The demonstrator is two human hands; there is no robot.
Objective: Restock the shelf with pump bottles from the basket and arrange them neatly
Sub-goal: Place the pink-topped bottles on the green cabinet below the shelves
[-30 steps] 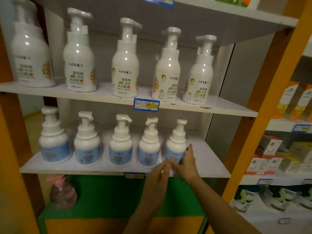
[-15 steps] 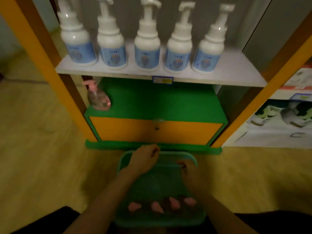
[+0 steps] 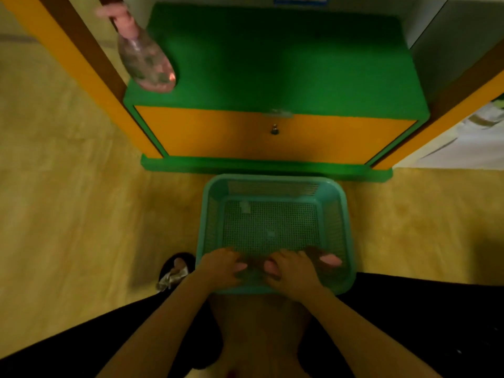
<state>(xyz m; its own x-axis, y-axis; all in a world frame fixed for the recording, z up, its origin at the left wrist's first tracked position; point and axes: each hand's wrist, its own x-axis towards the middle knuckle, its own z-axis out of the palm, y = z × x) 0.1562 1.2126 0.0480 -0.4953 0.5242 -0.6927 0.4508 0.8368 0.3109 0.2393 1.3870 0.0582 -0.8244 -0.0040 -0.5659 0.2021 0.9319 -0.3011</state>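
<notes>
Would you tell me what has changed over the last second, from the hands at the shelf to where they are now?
Both hands left the blue-labelled bottles on the shelf and dropped into the green basket on the floor. The left hand and right hand now reach around the pink-capped bottles at its near edge; a firm grip isn't clear. The pink bottle on the green cabinet stayed put.

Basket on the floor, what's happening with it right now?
A person is bent over the green basket, with the left hand and right hand both down in its near end, among small bottles with pink pumps. Whether either hand has closed on a bottle is too blurred to tell. The rest of the basket looks nearly empty. One pink pump bottle already stands on the green cabinet behind it.
</notes>
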